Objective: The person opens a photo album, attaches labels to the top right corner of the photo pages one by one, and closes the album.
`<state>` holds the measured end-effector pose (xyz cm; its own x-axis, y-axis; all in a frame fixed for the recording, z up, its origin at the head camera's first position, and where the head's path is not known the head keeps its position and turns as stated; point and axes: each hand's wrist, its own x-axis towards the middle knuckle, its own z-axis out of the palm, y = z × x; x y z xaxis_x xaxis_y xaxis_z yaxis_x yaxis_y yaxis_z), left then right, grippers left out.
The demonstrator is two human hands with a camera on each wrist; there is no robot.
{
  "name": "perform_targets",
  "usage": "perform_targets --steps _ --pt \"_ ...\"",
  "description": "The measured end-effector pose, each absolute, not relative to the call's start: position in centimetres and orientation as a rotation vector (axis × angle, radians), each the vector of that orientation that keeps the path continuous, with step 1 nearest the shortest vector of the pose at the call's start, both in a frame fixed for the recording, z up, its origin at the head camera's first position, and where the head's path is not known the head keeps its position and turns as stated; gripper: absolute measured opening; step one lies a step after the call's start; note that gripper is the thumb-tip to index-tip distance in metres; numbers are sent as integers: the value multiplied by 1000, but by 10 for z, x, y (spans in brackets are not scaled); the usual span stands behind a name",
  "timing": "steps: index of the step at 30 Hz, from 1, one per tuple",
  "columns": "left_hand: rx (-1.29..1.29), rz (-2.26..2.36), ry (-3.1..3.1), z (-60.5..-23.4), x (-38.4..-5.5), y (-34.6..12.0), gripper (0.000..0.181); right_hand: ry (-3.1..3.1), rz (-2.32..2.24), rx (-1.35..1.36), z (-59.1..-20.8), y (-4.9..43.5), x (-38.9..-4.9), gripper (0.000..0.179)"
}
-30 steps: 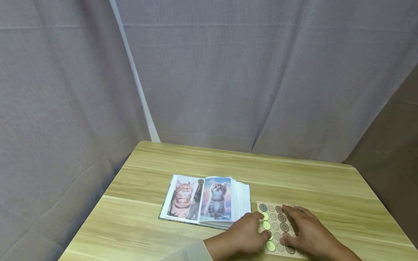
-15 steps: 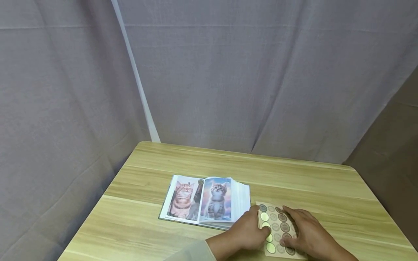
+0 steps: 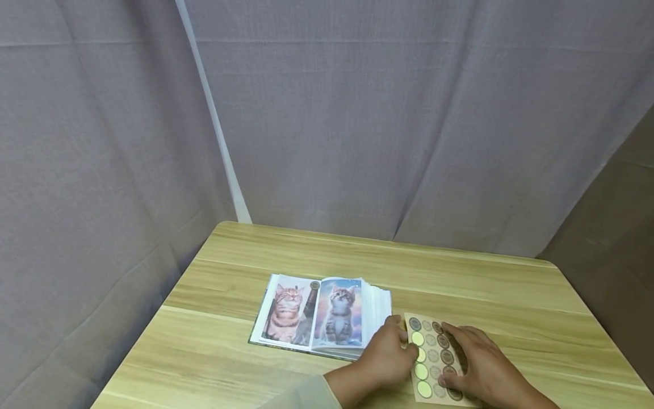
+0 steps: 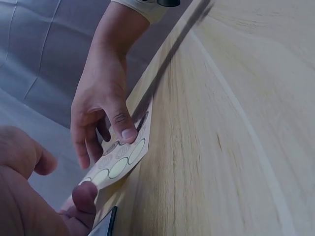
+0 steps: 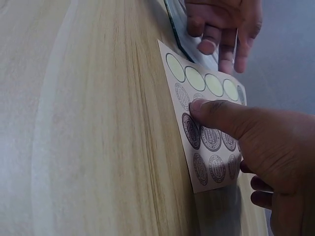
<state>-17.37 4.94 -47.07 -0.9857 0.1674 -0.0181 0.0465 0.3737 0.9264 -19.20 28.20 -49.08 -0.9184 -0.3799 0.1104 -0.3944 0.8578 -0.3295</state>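
Observation:
A beige sheet of round stickers point(image 3: 433, 355) lies tilted at the table's right front, its left column showing several bare yellow circles below one dark round sticker point(image 3: 415, 324). My right hand point(image 3: 482, 363) grips its right side. In the right wrist view, the thumb point(image 5: 209, 109) lies on the sheet's face and the other fingers bend behind its edge. At the sheet's left edge is my left hand point(image 3: 386, 351). In the right wrist view, its fingers point(image 5: 226, 46) hang loosely bent by the sheet; no sticker shows between them.
An open album point(image 3: 265, 335) with cat pictures lies left of the sheet, close to my left hand. A round sticker point(image 3: 314, 285) sits at the top of its left page. Grey curtains point(image 3: 327, 113) stand behind the wooden table point(image 3: 204, 318).
My left thumb and fingers have drawn back leftward from the sheet's face to its edge. The sheet has shifted slightly. My right hand keeps its hold, and the album stays put.

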Motion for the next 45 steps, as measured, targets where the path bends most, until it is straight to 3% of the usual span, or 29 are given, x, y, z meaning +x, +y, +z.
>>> perform_targets --steps 18,28,45 --pt "262 2043 2339 -476 -179 55 30 -2806 507 725 -477 273 -182 101" --pt "330 2048 2331 -476 -178 56 28 -2567 618 720 -458 258 -185 37" --pt "428 1973 2355 -476 -177 56 40 -2520 636 645 -450 236 -190 23"
